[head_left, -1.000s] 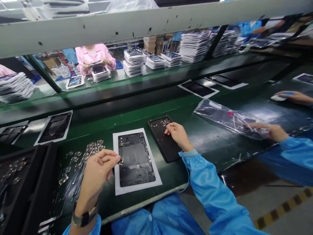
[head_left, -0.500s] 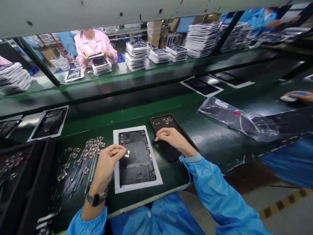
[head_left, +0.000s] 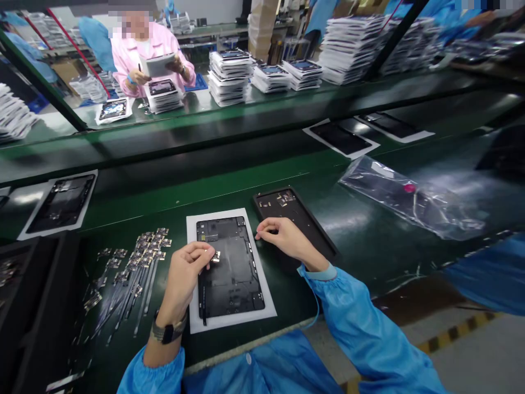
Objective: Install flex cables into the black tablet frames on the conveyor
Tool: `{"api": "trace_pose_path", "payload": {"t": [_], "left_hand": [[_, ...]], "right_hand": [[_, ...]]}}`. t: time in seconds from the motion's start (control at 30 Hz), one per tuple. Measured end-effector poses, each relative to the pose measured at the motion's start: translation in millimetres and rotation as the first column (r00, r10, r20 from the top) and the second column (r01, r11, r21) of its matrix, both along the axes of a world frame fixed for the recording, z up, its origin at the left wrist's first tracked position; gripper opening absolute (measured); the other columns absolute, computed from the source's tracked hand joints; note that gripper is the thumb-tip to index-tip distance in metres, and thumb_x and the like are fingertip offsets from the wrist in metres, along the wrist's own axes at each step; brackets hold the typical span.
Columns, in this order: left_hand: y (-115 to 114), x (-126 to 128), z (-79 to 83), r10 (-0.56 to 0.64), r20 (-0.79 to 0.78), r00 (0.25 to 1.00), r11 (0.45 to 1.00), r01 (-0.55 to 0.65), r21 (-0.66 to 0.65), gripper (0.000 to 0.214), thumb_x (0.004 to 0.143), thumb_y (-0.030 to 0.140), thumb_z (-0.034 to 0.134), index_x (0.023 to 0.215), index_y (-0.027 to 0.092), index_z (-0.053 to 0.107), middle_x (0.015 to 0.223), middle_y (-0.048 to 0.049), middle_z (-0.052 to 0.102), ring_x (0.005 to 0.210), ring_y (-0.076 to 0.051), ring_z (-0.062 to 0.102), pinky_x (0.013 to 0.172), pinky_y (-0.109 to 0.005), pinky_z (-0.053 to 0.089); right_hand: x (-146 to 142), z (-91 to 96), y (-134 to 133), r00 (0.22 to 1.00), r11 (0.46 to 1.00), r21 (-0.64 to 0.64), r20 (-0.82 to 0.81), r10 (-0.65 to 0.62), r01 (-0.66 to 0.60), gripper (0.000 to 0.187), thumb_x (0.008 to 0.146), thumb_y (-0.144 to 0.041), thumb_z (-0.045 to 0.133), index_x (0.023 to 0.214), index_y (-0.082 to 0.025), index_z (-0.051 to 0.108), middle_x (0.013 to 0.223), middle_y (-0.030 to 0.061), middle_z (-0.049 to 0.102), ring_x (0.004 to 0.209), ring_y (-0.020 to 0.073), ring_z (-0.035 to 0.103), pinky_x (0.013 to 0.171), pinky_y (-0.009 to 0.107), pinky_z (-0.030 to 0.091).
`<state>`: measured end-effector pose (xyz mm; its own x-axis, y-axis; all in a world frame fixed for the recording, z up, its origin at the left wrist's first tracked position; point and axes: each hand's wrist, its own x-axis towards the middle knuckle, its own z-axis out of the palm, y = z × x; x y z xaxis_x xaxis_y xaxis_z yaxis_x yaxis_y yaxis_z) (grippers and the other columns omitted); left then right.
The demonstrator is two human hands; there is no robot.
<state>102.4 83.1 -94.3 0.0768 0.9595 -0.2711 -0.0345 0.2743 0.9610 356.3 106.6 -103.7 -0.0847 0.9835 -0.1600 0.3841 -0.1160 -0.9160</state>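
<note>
A dark tablet housing [head_left: 232, 268] lies on a white sheet [head_left: 266, 309] on the green bench in front of me. My left hand [head_left: 186, 273] is closed in a pinch on a small flex part [head_left: 215, 255] held over the housing's upper left area. My right hand [head_left: 283, 238] rests with curled fingers at the housing's right edge, lying on a second black housing [head_left: 295, 216] beside it. What the right fingers grip, if anything, I cannot make out.
Several small flex parts [head_left: 139, 257] lie spread to the left, beside black trays [head_left: 28, 295]. A clear plastic bag [head_left: 410, 200] lies to the right. Further housings on sheets [head_left: 57, 202] sit on the belt. A person in pink [head_left: 141, 46] works opposite, among stacks of trays [head_left: 229, 74].
My view has tilted down. My left hand carried the small part rightward over the housing. My right hand slid left toward the housing's edge. A neighbour's hands at the right left the view.
</note>
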Motion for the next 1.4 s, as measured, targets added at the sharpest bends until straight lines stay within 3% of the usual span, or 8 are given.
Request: {"api": "trace_pose_path", "payload": {"t": [0.27, 0.47, 0.57, 0.77, 0.9, 1.07, 1.2, 1.4], "left_hand": [[-1.2, 9.8, -10.9, -0.001, -0.078, 0.997, 1.0, 0.0, -0.007, 0.024, 0.071, 0.038, 0.076, 0.08, 0.016, 0.071, 0.057, -0.0008, 0.064, 0.051, -0.012, 0.052, 0.053, -0.024, 0.039], [-4.9, 18.2, -15.5, -0.137, -0.101, 0.985, 0.99, 0.132, -0.052, 0.017, 0.075, 0.033, 0.07, 0.076, 0.016, 0.073, 0.061, -0.0044, 0.069, 0.053, -0.015, 0.059, 0.052, -0.025, 0.043], [-5.9, 19.3, -16.4, -0.165, -0.121, 0.979, 0.986, 0.161, -0.044, 0.017, 0.078, 0.032, 0.067, 0.077, 0.016, 0.072, 0.063, -0.0048, 0.069, 0.056, -0.015, 0.06, 0.054, -0.025, 0.043], [-7.5, 20.7, -16.7, -0.139, -0.16, 0.977, 0.99, 0.139, -0.009, 0.02, 0.08, 0.035, 0.065, 0.076, 0.016, 0.069, 0.061, -0.0028, 0.063, 0.054, -0.013, 0.054, 0.051, -0.024, 0.039], [-8.9, 20.7, -18.2, -0.128, -0.244, 0.961, 0.989, 0.142, 0.039, 0.02, 0.082, 0.034, 0.062, 0.077, 0.016, 0.068, 0.059, -0.0001, 0.057, 0.052, -0.011, 0.047, 0.05, -0.023, 0.036], [-10.5, 21.8, -18.4, -0.13, -0.354, 0.926, 0.973, 0.188, 0.134, 0.019, 0.085, 0.03, 0.058, 0.078, 0.016, 0.069, 0.058, 0.0022, 0.053, 0.052, -0.01, 0.043, 0.051, -0.022, 0.033], [-11.1, 23.0, -19.4, -0.133, -0.393, 0.91, 0.965, 0.209, 0.158, 0.019, 0.086, 0.028, 0.057, 0.077, 0.015, 0.069, 0.058, 0.0024, 0.055, 0.052, -0.009, 0.044, 0.05, -0.022, 0.033], [-6.8, 18.6, -18.3, -0.086, -0.221, 0.972, 0.994, 0.099, 0.049, 0.016, 0.081, 0.029, 0.065, 0.088, 0.015, 0.07, 0.064, 0.0001, 0.064, 0.056, -0.011, 0.058, 0.057, -0.022, 0.045]], "right_hand": [[-25.8, 6.2, -7.8, 0.968, 0.97, 0.163, 0.203, 0.149, -0.183, 0.006, 0.084, -0.025, 0.06, 0.08, -0.022, 0.063, 0.078, 0.0022, 0.074, 0.082, 0.0225, 0.067, 0.084, 0.037, 0.046], [-54.9, -4.1, -20.1, 0.898, 0.793, 0.494, 0.415, 0.145, -0.356, 0.014, 0.093, -0.017, 0.052, 0.084, -0.021, 0.062, 0.078, 0.0046, 0.067, 0.079, 0.0202, 0.06, 0.078, 0.037, 0.041], [-61.8, -9.7, -22.5, 0.864, 0.718, 0.547, 0.481, 0.153, -0.431, 0.017, 0.097, -0.015, 0.048, 0.087, -0.019, 0.061, 0.077, 0.0045, 0.066, 0.08, 0.0203, 0.059, 0.079, 0.037, 0.039], [-63.7, -12.2, -23.9, 0.838, 0.653, 0.592, 0.532, 0.125, -0.473, 0.017, 0.098, -0.014, 0.047, 0.089, -0.018, 0.061, 0.076, 0.0053, 0.065, 0.081, 0.0209, 0.056, 0.079, 0.037, 0.038], [-63.9, -12.6, -24.0, 0.852, 0.677, 0.578, 0.503, 0.144, -0.455, 0.018, 0.098, -0.014, 0.047, 0.09, -0.019, 0.062, 0.079, 0.0056, 0.066, 0.082, 0.0207, 0.057, 0.081, 0.037, 0.039], [-62.5, -8.9, -23.5, 0.904, 0.805, 0.462, 0.378, 0.201, -0.372, 0.013, 0.094, -0.013, 0.053, 0.091, -0.019, 0.063, 0.084, 0.0051, 0.07, 0.08, 0.0199, 0.061, 0.081, 0.036, 0.041], [-59.9, -5.2, -23.3, 0.908, 0.857, 0.37, 0.352, 0.228, -0.359, 0.011, 0.091, -0.013, 0.057, 0.085, -0.02, 0.064, 0.082, 0.0031, 0.07, 0.078, 0.0187, 0.062, 0.08, 0.035, 0.041], [-57.1, -2.2, -21.4, 0.937, 0.916, 0.242, 0.225, 0.267, -0.319, 0.011, 0.087, -0.014, 0.06, 0.08, -0.02, 0.064, 0.078, 0.0008, 0.071, 0.078, 0.0179, 0.064, 0.082, 0.035, 0.041]]}}
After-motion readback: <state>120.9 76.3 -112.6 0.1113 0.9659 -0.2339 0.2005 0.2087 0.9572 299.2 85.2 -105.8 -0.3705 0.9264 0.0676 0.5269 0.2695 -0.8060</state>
